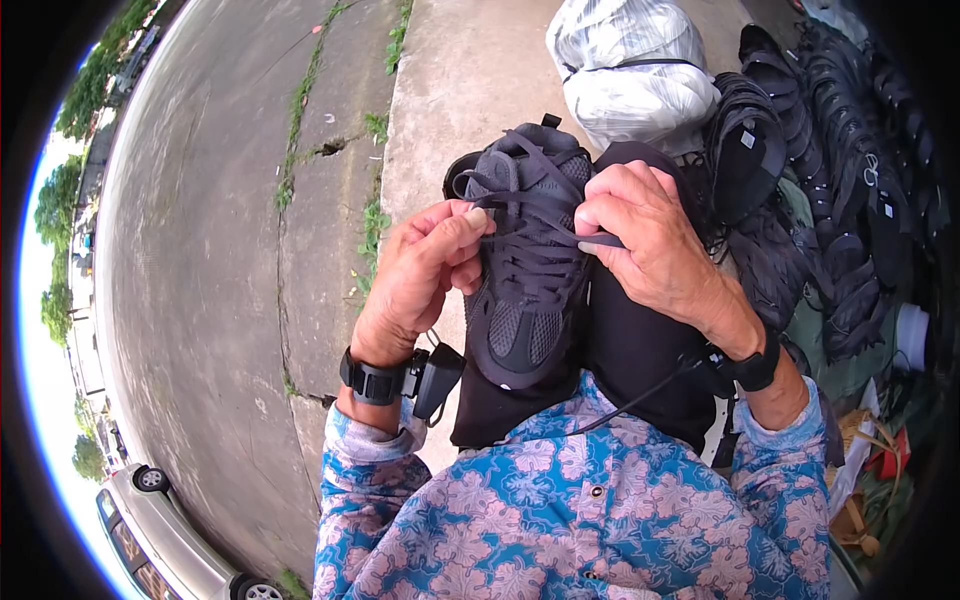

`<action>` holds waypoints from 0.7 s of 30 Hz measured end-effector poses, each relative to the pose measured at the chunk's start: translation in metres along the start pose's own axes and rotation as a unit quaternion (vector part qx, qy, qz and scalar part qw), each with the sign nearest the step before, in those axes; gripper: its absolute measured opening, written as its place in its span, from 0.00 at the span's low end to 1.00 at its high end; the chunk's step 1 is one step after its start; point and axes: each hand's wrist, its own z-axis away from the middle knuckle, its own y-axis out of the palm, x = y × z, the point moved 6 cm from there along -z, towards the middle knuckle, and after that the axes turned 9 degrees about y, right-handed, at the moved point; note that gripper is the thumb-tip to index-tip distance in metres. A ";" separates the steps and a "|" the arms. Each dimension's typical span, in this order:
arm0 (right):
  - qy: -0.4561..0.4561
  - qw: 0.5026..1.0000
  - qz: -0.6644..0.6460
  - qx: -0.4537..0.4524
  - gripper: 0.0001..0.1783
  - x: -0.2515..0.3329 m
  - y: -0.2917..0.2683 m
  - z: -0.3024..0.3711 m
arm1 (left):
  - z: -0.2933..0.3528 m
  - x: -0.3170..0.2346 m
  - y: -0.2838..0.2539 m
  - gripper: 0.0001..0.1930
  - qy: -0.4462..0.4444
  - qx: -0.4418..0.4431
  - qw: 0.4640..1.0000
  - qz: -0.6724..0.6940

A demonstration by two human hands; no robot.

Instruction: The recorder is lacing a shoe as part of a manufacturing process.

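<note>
A dark grey sneaker (525, 290) lies on my lap, toe toward me, its mesh toe cap facing up. My left hand (420, 275) pinches one end of the dark shoelace (530, 205) at the shoe's left side. My right hand (650, 245) pinches the other end of the lace at the right side, fingers pressed against the shoe's upper. The lace runs taut across the top eyelets between both hands. Each wrist wears a black band, and a small black device hangs from the left one.
A pile of several dark shoes (830, 180) lies to my right. A white plastic-wrapped bundle (630, 65) sits ahead of my knees on the concrete kerb (450, 90). A cracked asphalt road (200, 250) is on the left, with a silver car (160, 540) at lower left.
</note>
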 end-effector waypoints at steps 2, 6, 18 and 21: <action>0.000 1.000 -0.018 0.008 0.12 0.003 -0.001 0.002 | -0.001 0.002 -0.002 0.10 -0.005 0.000 1.000 0.019; 0.022 0.998 -0.001 0.064 0.10 0.004 -0.003 0.011 | -0.001 0.008 -0.007 0.09 -0.009 -0.024 0.998 0.062; 0.009 0.997 -0.014 0.072 0.08 0.009 -0.015 0.026 | 0.014 0.016 -0.013 0.06 -0.037 -0.005 0.999 -0.013; 0.006 0.996 -0.047 0.070 0.08 0.005 -0.015 0.025 | 0.010 0.002 -0.010 0.11 0.005 -0.013 0.996 -0.084</action>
